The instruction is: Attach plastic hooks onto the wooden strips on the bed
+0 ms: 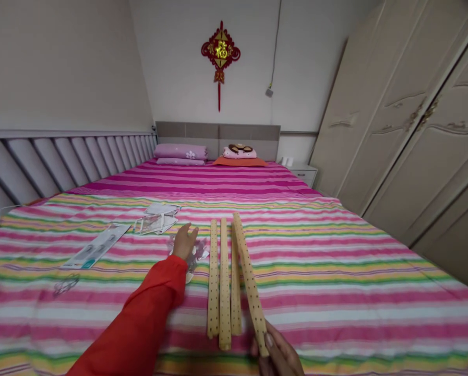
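Observation:
Several long pale wooden strips with rows of holes [223, 282] lie side by side on the striped bedspread [335, 271]. My right hand [278, 355], at the bottom edge, grips the near end of the rightmost strip [249, 277], which lies angled against the others. My left hand [184, 241], in a red sleeve, reaches forward onto a clear plastic bag [196, 256] just left of the strips, fingers spread over it.
Paper sheets and packets [157, 219] and a long printed card [96, 245] lie to the left on the bed, with a small clear item [66, 284] nearer. Pillows [181, 152] sit at the headboard. A wardrobe [414, 136] lines the right side; a padded wall panel [61, 162] the left.

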Motion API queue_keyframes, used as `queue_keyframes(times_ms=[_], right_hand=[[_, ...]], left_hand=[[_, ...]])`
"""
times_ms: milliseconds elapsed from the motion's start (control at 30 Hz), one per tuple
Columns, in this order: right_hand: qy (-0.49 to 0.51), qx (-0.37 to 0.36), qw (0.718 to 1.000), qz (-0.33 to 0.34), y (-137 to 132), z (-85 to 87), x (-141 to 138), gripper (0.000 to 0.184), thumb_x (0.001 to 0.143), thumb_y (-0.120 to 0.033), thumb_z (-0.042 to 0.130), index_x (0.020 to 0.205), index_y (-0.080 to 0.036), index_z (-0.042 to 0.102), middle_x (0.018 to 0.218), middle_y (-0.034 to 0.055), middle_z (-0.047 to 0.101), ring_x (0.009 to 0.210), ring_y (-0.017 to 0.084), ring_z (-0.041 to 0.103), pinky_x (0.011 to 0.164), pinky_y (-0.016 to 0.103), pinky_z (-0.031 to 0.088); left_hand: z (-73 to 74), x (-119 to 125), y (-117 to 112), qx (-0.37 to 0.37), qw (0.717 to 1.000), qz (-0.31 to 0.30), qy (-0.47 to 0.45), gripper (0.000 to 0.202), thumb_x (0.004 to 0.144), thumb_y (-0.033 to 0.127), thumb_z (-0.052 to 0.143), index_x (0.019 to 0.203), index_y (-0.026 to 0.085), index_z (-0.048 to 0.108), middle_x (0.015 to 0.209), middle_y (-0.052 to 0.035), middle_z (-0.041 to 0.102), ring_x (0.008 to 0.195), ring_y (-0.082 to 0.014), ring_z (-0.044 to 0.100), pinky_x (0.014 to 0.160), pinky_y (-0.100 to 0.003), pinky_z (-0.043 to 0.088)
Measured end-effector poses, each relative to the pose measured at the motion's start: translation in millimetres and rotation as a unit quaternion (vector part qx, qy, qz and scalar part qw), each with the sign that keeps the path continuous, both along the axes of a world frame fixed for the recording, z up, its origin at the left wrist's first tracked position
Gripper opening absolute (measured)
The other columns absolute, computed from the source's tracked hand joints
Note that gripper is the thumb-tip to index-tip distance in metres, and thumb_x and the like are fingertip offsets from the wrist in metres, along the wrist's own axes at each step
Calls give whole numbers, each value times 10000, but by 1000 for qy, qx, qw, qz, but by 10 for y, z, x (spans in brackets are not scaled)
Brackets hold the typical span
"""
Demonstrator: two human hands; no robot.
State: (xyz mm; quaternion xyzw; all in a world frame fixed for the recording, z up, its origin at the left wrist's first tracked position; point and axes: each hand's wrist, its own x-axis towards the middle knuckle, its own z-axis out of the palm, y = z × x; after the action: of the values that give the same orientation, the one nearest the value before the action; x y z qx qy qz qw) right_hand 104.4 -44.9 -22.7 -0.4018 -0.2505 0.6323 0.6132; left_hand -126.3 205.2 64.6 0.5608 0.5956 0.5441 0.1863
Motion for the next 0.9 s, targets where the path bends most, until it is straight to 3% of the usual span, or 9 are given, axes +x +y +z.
queue_keyframes(times_ms=[67,133,200,267,367,467,533,667,900], right_hand=[[20,20,1000,2,84,24,63,410,698,-460,736,958,-152,666,624,23,623,379,32,338,371,174,245],[34,34,999,1,177,31,90,351,705,-454,732,825,-132,661,623,27,621,412,39,361,398,177,271],[39,32,999,0,258,16,92,350,710,-460,724,741,-123,635,610,26,617,423,42,368,411,177,281],[29,22,999,6,309,-18,82,366,721,-476,707,748,-122,619,614,28,626,396,36,353,393,178,267],[-7,14,1000,8,317,-80,78,458,734,-506,682,980,-128,601,605,21,639,362,51,392,366,177,270],[-51,-4,999,3,280,-123,93,748,739,-552,655,1319,-153,400,536,-14,623,319,63,394,332,161,253],[-75,-15,997,8,261,-131,99,860,736,-590,634,1393,-143,306,485,-27,601,293,59,363,307,149,224],[-99,-10,995,1,264,-119,72,889,724,-631,615,1382,-97,345,445,-30,576,290,57,367,296,142,227],[-95,-4,995,0,275,-119,26,845,738,-653,576,1368,-120,395,469,-24,585,304,59,376,305,141,227]], left_hand=[[-5,81,-180,14,998,-40,41,322,745,412,571,985,211,643,1124,-109,647,1158,-272,542,1017,-475,378],[-66,206,-459,18,989,-122,79,408,796,446,511,1099,198,628,1183,-108,632,1171,-248,539,1023,-434,391],[-186,340,-799,-1,971,-194,137,446,831,473,471,1153,203,621,1231,-103,616,1192,-246,527,1030,-434,388],[-340,442,-1132,-26,948,-229,218,502,826,528,481,1232,251,581,1308,-90,569,1286,-281,430,1072,-495,316],[-550,493,-1488,-61,896,-297,323,790,663,658,611,1348,295,462,1413,-106,457,1351,-373,300,1088,-607,185],[-663,476,-1638,-87,846,-350,392,1006,534,721,659,1406,323,356,1478,-126,342,1366,-436,217,1047,-697,90],[-693,478,-1669,-96,830,-352,421,1030,506,720,676,1404,333,353,1488,-137,313,1367,-443,202,1033,-716,63],[-741,560,-1706,-111,826,-317,453,968,500,640,743,1363,345,420,1477,-143,332,1360,-426,245,1034,-711,89],[-798,713,-1801,-118,845,-262,452,877,592,501,758,1375,321,407,1471,-135,349,1351,-383,300,1051,-683,111]])
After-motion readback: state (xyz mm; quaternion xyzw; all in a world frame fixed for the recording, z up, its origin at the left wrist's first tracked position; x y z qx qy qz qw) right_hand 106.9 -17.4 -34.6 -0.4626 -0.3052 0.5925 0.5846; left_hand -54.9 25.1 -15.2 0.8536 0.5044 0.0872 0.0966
